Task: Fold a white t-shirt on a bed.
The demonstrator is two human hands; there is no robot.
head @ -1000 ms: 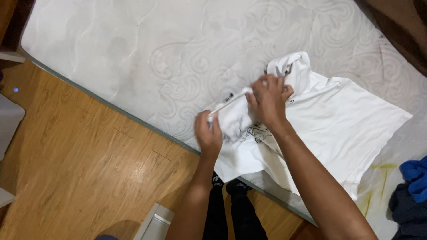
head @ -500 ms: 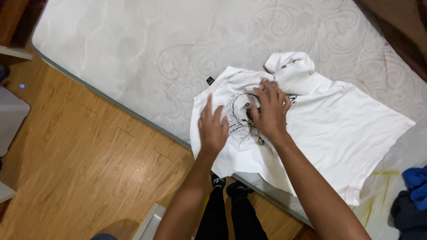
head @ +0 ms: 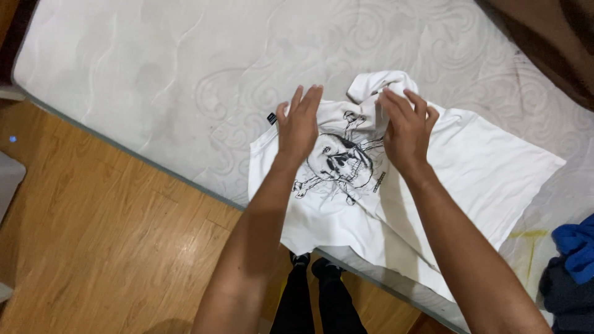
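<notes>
Landmark: mattress [head: 154,80]. Wood floor [head: 93,235] left of it. White t-shirt [head: 489,173] lies on its near edge, hem overhanging. Left hand [head: 298,127] flat on shirt, grip spread, holds nothing. Right hand [head: 405,133] at bunched sleeve, grip loosely spread, no pinch. Best: palms flat, sweep outward, unroll bunch. Shirt: black skull print, creased. Blue cloth [head: 575,247] at mattress's right edge.

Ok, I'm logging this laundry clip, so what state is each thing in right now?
White T-shirt with black skull print: spread on the mattress, print up, top part bunched, hem over the edge.
Left hand: open, flat on the shirt.
Right hand: open, fingers at the bunched fabric.
White quilted mattress: bare, stained yellow near the right.
Blue and dark clothes: heaped, crumpled.
</notes>
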